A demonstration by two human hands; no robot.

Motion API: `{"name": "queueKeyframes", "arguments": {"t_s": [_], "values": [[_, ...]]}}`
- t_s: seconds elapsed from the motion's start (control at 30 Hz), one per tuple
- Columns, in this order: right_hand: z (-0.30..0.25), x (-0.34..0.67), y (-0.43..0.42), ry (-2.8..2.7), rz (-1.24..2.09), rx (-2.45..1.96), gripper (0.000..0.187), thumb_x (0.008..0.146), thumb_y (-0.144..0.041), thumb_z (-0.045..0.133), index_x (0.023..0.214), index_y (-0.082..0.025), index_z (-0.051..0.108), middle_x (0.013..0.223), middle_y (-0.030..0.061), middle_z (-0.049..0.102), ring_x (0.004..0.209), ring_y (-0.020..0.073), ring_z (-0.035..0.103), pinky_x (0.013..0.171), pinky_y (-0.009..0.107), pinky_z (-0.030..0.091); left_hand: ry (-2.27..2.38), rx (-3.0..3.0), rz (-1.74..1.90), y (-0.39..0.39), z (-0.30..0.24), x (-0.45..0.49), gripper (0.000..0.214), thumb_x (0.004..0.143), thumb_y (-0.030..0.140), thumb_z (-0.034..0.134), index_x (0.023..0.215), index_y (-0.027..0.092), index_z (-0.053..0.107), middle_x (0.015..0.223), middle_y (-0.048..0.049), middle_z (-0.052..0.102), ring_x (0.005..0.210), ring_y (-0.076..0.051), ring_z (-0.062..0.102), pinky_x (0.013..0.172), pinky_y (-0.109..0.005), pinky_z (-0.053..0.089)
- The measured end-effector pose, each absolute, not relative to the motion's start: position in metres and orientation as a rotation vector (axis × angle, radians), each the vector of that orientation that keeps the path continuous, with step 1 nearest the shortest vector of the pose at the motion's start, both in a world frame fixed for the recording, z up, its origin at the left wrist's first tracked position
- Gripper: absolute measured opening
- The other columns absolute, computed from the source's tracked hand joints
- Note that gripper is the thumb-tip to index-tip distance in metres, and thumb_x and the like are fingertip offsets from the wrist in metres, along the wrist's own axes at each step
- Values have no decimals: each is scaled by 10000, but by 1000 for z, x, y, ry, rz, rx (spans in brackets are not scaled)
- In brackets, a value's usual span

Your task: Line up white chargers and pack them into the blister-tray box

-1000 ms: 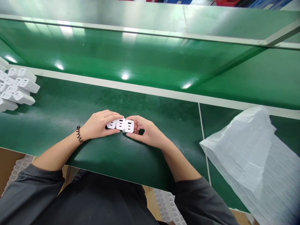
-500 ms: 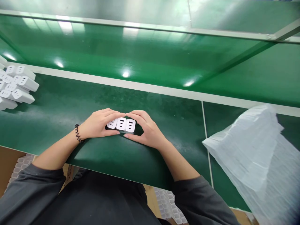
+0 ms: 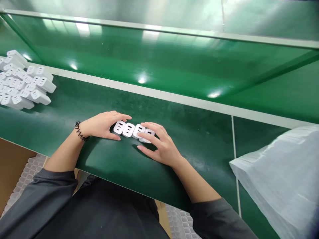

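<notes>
A short row of white charger blocks (image 3: 128,129) with three slots on each face lies on the green mat (image 3: 74,109) in front of me. My left hand (image 3: 101,125), a black coil band on its wrist, curls round the left end of the row with fingers over the top. My right hand (image 3: 159,146) rests at the right end, its fingers spread and lying on the last block (image 3: 149,132). The blocks' back sides are hidden behind the hands.
A pile of several more white charger blocks (image 3: 25,86) sits at the far left of the mat. A stack of white foam sheets (image 3: 279,179) lies at the right. A glossy green belt (image 3: 159,63) runs beyond a pale rail. White trays (image 3: 22,186) show below the table edge.
The row was cupped tightly between both hands; now my right hand has loosened, its fingers spread, and a further block shows at the right end. The view has shifted left.
</notes>
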State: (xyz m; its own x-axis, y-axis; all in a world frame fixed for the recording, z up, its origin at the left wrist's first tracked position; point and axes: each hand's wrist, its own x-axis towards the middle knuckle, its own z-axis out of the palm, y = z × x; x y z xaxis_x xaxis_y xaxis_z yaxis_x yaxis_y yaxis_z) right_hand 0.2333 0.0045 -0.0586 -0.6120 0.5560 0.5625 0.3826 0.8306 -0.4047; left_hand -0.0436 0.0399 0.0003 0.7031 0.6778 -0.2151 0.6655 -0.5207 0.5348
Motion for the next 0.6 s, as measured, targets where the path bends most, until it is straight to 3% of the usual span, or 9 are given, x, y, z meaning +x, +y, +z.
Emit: {"name": "queueKeyframes", "arguments": {"t_s": [0.23, 0.4, 0.6], "values": [[-57, 233, 3, -2338, 189, -683, 391, 877, -276, 706, 1234, -203, 563, 1304, 166, 586, 1211, 304, 572, 962, 486, 560, 1025, 2280, 0, 41, 1, -45, 663, 836, 375, 705, 1426, 210, 451, 1379, -73, 583, 1188, -232, 545, 970, -315, 417], [-48, 225, -11, -2448, -114, -687, 437, 897, -320, 697, 1292, -177, 580, 1278, 140, 653, 1216, 283, 568, 1077, 486, 444, 1025, 2292, 0, 41, -2, -44, 544, 854, 338, 677, 1355, 213, 507, 1298, -55, 625, 1125, -221, 556, 928, -305, 417], [-46, 220, -18, -2478, -174, -749, 386, 930, -330, 664, 1277, -170, 609, 1251, 97, 701, 1144, 240, 604, 1008, 423, 435, 1014, 2321, -2, 40, -3, -43, 466, 869, 365, 671, 1289, 212, 538, 1233, -39, 638, 1077, -209, 556, 900, -301, 408]]}}
